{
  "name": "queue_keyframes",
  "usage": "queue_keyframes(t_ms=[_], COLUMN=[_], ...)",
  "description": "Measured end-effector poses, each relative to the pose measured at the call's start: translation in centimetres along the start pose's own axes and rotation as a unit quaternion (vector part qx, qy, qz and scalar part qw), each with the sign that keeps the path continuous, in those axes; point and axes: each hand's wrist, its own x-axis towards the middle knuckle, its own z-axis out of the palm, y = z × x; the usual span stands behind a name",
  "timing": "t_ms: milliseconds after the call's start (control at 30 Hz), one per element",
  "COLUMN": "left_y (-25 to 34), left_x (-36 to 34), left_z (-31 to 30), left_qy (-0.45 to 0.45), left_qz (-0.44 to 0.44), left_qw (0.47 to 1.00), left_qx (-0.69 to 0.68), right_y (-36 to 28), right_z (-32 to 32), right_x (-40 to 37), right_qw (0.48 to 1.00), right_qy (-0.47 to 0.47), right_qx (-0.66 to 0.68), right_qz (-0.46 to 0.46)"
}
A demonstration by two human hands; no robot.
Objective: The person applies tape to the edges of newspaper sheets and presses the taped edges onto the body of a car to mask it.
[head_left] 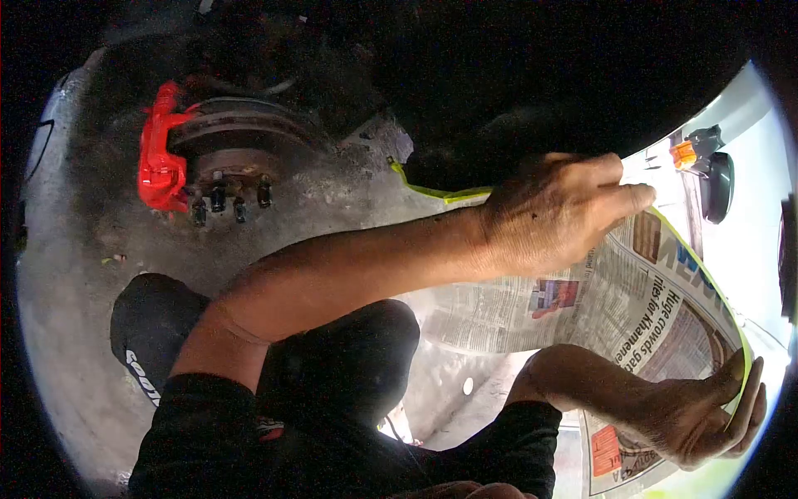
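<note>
A sheet of newspaper (524, 316) with a thin yellow-green tape (702, 264) along its edge spans the right half of the view. My left hand (573, 208) is at the upper edge, fingers curled and pinched at the taped border. Lower right, my right hand (706, 412) has its thumb and fingers closed round the taped edge. Behind my left hand, a stretch of tape runs left to a loose-looking end near the dark wheel arch.
A red brake caliper (162, 158) sits on a brake disc (241, 125) at upper left, above several dark wheel studs. An orange and black object (697, 151) stands at upper right by a pale panel. My dark-clothed knees are over the grey floor (75, 274).
</note>
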Motion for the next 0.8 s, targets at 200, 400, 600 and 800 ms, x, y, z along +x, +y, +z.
queue_keyframes(t_ms=[200, 400, 600, 800], left_y=[-0.7, -2.8, -4.6, -4.9], left_x=[-0.7, -4.3, -6.7, -4.4], left_z=[-2.1, -1.7, 1.9, 2.5], left_qy=[0.004, -0.038, 0.073, 0.083], left_qz=[-0.012, -0.285, -0.210, -0.202], left_qw=[0.995, 0.958, 0.975, 0.973], left_qx=[0.095, -0.016, -0.007, -0.078], right_y=[0.4, -0.7, -1.6, -2.8], right_z=[0.2, 1.4, 3.1, 3.4], right_x=[0.3, 2.1, 3.1, 3.5], right_qw=[0.997, 0.988, 0.972, 0.971], right_qy=[0.012, -0.026, -0.057, -0.060], right_qx=[0.039, 0.112, 0.133, 0.146], right_qz=[-0.069, -0.102, -0.184, -0.179])
